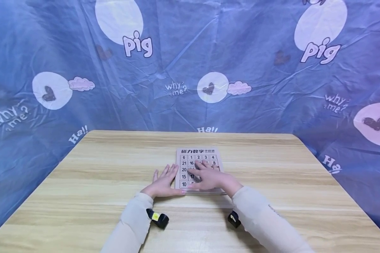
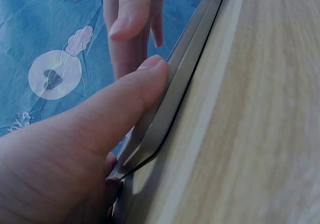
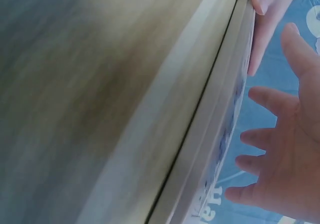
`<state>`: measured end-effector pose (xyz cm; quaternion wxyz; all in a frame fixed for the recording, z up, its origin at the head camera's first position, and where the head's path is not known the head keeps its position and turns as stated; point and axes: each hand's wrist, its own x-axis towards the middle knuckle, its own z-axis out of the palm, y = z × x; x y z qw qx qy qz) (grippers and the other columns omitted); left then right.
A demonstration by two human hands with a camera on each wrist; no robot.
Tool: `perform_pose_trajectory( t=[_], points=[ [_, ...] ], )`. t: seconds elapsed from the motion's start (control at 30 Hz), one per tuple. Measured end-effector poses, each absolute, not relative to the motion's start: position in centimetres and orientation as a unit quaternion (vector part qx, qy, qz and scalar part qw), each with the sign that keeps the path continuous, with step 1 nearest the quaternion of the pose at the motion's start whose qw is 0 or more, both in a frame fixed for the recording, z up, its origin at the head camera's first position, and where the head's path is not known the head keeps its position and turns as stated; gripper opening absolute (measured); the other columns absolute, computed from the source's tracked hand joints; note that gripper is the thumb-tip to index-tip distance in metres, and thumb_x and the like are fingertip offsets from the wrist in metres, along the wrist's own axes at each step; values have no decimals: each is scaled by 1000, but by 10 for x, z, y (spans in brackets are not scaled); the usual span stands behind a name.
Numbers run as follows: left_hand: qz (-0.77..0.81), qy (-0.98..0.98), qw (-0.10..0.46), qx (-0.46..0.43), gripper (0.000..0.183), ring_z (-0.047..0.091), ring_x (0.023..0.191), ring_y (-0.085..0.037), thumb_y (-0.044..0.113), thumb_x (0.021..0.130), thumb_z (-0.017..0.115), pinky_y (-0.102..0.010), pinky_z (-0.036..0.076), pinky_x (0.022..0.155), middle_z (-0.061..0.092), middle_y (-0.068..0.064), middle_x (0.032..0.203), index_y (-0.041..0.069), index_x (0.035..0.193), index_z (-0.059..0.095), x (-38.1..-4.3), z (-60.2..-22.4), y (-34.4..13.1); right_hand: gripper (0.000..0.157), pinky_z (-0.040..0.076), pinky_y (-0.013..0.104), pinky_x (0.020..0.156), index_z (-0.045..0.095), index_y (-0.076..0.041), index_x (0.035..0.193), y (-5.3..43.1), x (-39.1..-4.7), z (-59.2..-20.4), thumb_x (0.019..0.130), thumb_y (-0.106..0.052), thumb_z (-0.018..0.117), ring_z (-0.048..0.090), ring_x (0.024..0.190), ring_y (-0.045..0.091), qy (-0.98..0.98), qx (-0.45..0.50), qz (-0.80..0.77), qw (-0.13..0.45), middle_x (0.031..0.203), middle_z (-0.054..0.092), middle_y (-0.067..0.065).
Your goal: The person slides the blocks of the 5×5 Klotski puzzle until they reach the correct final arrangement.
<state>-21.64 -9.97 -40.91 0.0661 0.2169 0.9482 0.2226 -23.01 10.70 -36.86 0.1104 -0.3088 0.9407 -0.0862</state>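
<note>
A white number sliding puzzle point(image 1: 178, 151) lies flat on the table, with dark Chinese lettering along its top and rows of numbered tiles below. My left hand point(image 1: 163, 184) rests at its near left corner. The fingers stretch along the left side, and in the left wrist view the thumb point(image 2: 145, 86) lies straight against the front edge. Over the tiles on the right is my right hand point(image 1: 210, 177), palm down, covering several of them. Its fingers are spread and extended in the right wrist view, where they stand slightly off the puzzle's face point(image 3: 220, 156).
The wood-grain table point(image 1: 114, 154) extends on all sides of the puzzle. Behind it hangs a blue printed cloth point(image 1: 174, 63), which also runs down both sides. Black wrist cameras point(image 1: 159, 219) sit on the light sleeves point(image 1: 266, 218).
</note>
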Motion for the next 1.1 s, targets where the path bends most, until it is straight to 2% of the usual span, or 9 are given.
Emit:
perform_pose_trajectory(
  t=[0.27, 1.1],
  points=[
    [220, 949, 66, 214, 101, 0, 128, -28, 65, 66, 54, -53, -10, 95, 8, -10, 142, 8, 139, 13, -216, -412, -101, 72, 7, 60, 93, 30, -27, 135, 99, -230, -372, 75, -66, 39, 4, 125, 39, 944, -305, -55, 111, 141, 8, 14],
    [226, 948, 69, 214, 101, 0, 128, -29, 65, 66, 54, -53, -9, 95, 9, -10, 142, 7, 139, 13, -217, -410, -101, 65, 4, 59, 94, 35, -26, 133, 121, -228, -367, 78, -60, 44, 4, 125, 39, 951, -284, -64, 105, 141, 12, 14]
  ],
)
